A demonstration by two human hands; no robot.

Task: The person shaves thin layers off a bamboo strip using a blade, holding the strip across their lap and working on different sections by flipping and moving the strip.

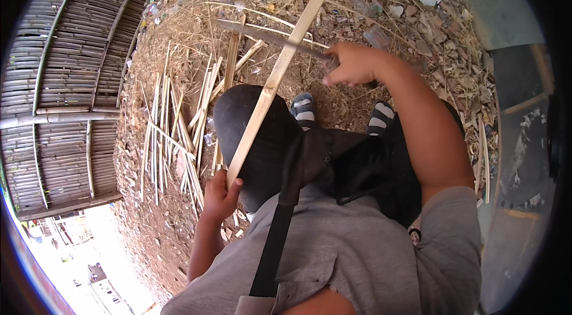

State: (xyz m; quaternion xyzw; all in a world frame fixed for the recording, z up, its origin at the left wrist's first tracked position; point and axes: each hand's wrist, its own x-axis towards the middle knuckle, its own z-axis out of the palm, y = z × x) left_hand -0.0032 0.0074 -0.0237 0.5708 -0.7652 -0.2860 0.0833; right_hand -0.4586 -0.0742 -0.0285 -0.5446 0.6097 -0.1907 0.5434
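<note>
Two bare hands at work over littered, straw-strewn ground [173, 35]. Left hand [221, 199]: fingers closed round the near end of a long, flat, pale-yellow strip of split wood or bamboo [275, 80]. Strip slants up across the dark-clothed left knee [257, 121], long axis running away from the body and somewhat rightward, far end free. Right hand [356, 65]: fingers curled round the handle end of a long, narrow, dark metal blade [256, 33], tip pointing left. Key relation: blade crosses strip at a steep angle, in its far half; right hand much nearer that crossing than left. Whether edge touches wood, cannot tell. Loose pale slats [205, 97] lie left of the knee.
</note>
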